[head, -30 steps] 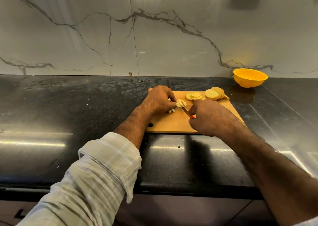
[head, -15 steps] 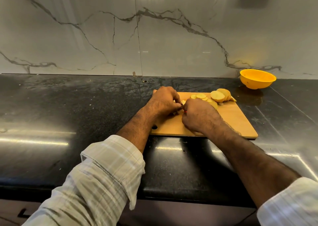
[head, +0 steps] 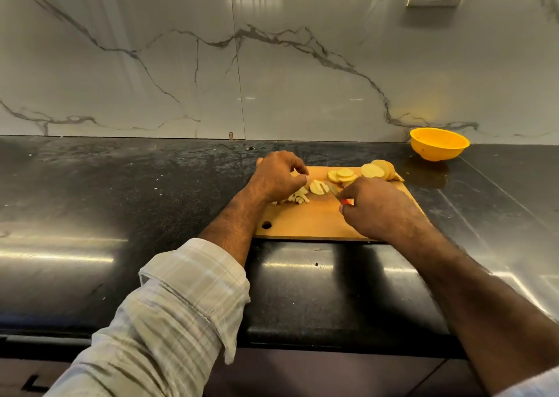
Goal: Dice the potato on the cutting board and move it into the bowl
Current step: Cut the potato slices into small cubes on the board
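Since half a second ago the two hands have drawn apart: they were pressed together over the middle of the cutting board (head: 305, 224), and now a gap between them shows cut potato and a bit of blade. The left hand (head: 276, 177) sits over the board's far left part, fingers curled downward, fingertips at the partly cut slices (head: 317, 187); whether it pinches a piece or only steadies it cannot be told. Just under and in front of that hand lies a small heap of diced pieces (head: 298, 198). The right hand (head: 378, 207) is closed round the knife (head: 335, 191), whose red handle peeps out at the thumb and whose short blade points toward the far left, its tip close to the partly cut slices. Beyond the right hand, along the board's far edge, lie round potato slices (head: 343, 175), and at the far right corner the uncut rest of the potato (head: 379, 169). The yellow bowl (head: 438, 145) stands on the black counter (head: 121, 203) near its back edge, well apart from the board and to the right of both hands. A checked sleeve (head: 181, 312) covers the left forearm.
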A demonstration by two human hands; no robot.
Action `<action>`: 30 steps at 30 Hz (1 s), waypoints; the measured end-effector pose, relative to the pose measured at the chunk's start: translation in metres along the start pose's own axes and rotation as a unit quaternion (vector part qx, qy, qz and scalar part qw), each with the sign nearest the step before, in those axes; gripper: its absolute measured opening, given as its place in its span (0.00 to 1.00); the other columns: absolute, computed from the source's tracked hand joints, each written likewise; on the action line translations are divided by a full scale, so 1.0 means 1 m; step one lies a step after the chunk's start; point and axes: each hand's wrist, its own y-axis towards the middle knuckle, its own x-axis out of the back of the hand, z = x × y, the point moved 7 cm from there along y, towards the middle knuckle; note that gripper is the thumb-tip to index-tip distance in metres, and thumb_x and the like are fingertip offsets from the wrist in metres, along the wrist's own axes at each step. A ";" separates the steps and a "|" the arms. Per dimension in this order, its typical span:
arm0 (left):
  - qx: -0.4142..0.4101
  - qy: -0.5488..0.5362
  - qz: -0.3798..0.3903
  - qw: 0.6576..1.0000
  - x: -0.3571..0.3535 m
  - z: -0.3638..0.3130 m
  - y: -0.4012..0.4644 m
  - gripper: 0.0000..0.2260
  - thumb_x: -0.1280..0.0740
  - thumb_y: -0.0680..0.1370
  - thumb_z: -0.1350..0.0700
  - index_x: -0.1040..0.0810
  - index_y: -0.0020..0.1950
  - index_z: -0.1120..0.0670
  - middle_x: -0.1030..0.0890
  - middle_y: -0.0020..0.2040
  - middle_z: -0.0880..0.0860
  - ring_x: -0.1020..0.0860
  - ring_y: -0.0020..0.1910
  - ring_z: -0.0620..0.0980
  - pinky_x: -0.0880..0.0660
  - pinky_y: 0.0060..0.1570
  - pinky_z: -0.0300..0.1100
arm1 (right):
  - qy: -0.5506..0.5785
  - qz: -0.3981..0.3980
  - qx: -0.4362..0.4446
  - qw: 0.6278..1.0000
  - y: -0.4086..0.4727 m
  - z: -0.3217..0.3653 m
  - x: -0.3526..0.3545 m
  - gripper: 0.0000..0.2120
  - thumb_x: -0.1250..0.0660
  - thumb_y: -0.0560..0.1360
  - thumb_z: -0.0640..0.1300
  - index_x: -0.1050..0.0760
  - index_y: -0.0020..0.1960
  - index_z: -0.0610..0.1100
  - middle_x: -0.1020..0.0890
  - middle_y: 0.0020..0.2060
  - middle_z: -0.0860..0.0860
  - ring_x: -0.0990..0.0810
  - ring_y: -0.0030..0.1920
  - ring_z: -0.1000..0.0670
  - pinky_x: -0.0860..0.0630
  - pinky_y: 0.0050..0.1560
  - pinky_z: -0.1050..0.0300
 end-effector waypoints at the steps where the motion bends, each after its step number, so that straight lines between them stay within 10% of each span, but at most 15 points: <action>1: 0.005 0.003 -0.008 1.000 0.002 0.003 0.000 0.05 0.27 0.76 0.45 0.14 0.49 0.43 0.19 0.52 0.40 0.21 0.56 0.45 0.27 0.66 0.64 | -0.013 0.005 -0.009 1.000 0.001 0.000 -0.004 0.17 0.32 0.79 0.52 0.21 0.67 0.52 0.17 0.58 0.50 0.18 0.54 0.47 0.16 0.53 0.48; 17: 0.059 -0.123 -0.030 0.990 0.012 0.035 0.006 0.08 0.27 0.80 0.47 0.12 0.52 0.49 0.14 0.46 0.47 0.16 0.48 0.45 0.17 0.54 0.51 | 0.079 0.012 0.009 0.997 0.030 -0.009 -0.022 0.21 0.31 0.81 0.56 0.23 0.73 0.55 0.18 0.63 0.51 0.20 0.60 0.48 0.20 0.62 0.47; 30: 0.040 -0.059 -0.021 0.997 0.013 0.029 0.001 0.08 0.25 0.79 0.48 0.13 0.55 0.49 0.15 0.47 0.44 0.18 0.46 0.39 0.22 0.45 0.36 | 0.126 -0.037 0.027 0.991 0.025 -0.014 -0.018 0.18 0.30 0.80 0.58 0.20 0.69 0.58 0.17 0.57 0.54 0.23 0.51 0.54 0.21 0.49 0.54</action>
